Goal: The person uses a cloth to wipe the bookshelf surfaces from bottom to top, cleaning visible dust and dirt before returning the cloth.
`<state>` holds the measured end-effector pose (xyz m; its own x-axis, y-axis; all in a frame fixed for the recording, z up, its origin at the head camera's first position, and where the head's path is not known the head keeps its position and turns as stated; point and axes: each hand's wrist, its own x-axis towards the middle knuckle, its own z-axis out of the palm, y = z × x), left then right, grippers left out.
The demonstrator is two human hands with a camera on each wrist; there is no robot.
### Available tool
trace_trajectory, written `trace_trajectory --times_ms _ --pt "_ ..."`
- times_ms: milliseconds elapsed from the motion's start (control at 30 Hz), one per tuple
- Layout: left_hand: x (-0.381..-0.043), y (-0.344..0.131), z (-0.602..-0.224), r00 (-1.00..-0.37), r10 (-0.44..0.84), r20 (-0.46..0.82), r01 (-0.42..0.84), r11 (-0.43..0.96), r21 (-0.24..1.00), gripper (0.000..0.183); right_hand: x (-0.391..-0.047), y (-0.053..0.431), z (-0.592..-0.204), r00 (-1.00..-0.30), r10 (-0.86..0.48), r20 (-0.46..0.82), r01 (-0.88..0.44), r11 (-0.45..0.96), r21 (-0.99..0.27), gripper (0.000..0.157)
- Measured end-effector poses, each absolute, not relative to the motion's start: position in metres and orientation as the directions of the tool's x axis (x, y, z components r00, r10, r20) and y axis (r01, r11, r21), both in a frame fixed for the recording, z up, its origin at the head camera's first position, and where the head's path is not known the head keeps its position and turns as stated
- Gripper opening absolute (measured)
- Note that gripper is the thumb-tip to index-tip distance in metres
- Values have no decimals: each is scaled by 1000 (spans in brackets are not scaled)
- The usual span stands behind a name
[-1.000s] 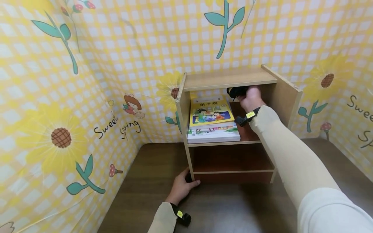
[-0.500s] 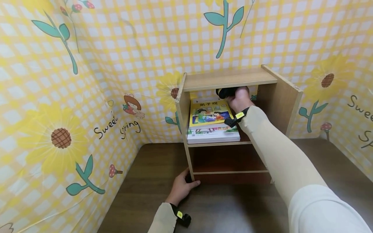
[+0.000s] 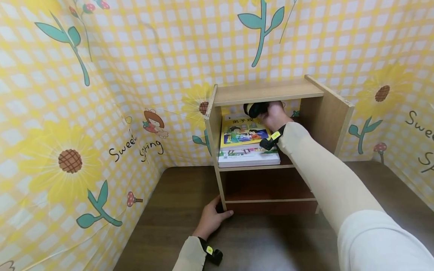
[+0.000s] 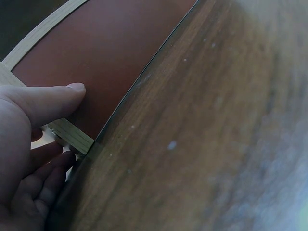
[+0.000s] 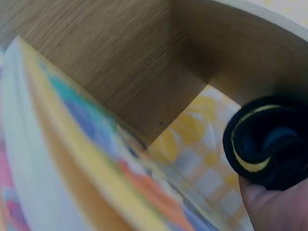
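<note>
A small wooden shelf unit point(image 3: 268, 92) stands on the table. My left hand point(image 3: 209, 221) grips the bottom of its left side panel; in the left wrist view the thumb lies over the panel's front edge point(image 4: 72, 135) and the other fingers are on the outer side. Inside the upper compartment, my right hand point(image 3: 273, 116) holds a rolled-up black cloth point(image 3: 254, 110) with a yellow edge, close under the top board. The right wrist view shows the cloth's coiled end point(image 5: 262, 144). Below it lies a yellow picture book point(image 3: 245, 136) on a stack of white books point(image 3: 249, 159).
The lower compartment point(image 3: 264, 184) has a reddish-brown floor. A dark wooden table point(image 3: 183, 195) bears the unit. Behind and to the left hangs a yellow checked cloth point(image 3: 190, 56) with printed flowers. The right side panel point(image 3: 330, 113) stands beside my right forearm.
My right hand has moved left with the black cloth under the top board, from the right part of the compartment to over the books. My left hand has stayed in place.
</note>
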<state>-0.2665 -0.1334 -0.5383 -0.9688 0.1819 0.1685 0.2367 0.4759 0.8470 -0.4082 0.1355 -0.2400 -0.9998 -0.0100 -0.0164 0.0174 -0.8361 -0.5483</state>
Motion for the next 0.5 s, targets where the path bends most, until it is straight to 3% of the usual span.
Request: trace_trajectory --times_ms 500 --pt "-268 -133 -537 -968 188 164 236 480 845 80 -411 138 -245 -992 -93 90 -23 -555 -831 16"
